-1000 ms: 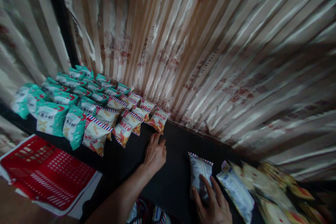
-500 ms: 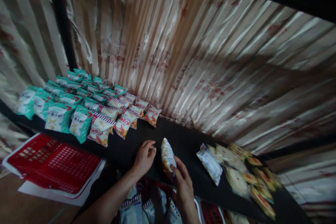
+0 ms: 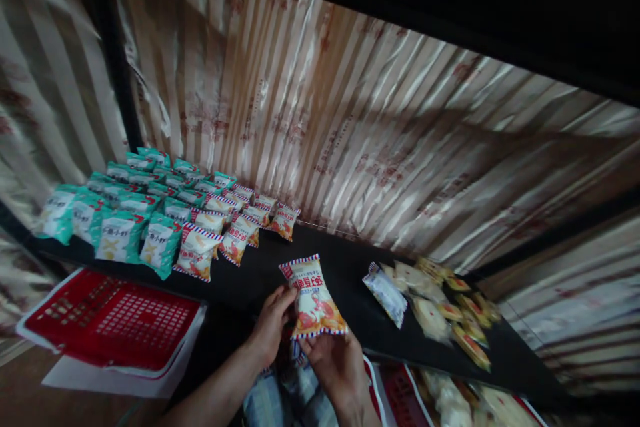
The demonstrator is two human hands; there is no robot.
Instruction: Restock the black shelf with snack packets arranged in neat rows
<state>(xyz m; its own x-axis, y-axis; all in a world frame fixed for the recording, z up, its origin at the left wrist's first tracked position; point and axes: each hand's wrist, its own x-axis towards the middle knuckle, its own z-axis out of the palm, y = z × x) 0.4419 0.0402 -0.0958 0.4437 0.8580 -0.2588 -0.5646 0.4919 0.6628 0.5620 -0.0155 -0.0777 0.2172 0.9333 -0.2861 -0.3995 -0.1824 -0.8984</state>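
Between my two hands is a white and orange snack bag (image 3: 315, 297) with striped ends, its printed front turned up toward me. My left hand (image 3: 274, 320) grips its left edge with the fingers closed. Beneath its lower end, my right hand (image 3: 337, 363) holds it from below, fingers partly hidden behind the bag. Several bags of the same kind, such as a front striped-edge bag (image 3: 199, 252), stand upright to the left on the black shelf (image 3: 270, 267). Past them are rows of teal snack bags (image 3: 119, 237).
A silvery-blue packet (image 3: 386, 293) lies on the shelf at right, beside pale packets (image 3: 431, 319) and yellow packs (image 3: 470, 348). At lower left sits a red basket (image 3: 125, 320). Below the shelf are bags and another red basket (image 3: 403, 393). Striped sheeting (image 3: 320, 113) hangs behind.
The snack bag has been turned so its printed front shows. My left hand, free before, has come onto its left edge. The view has shifted slightly.
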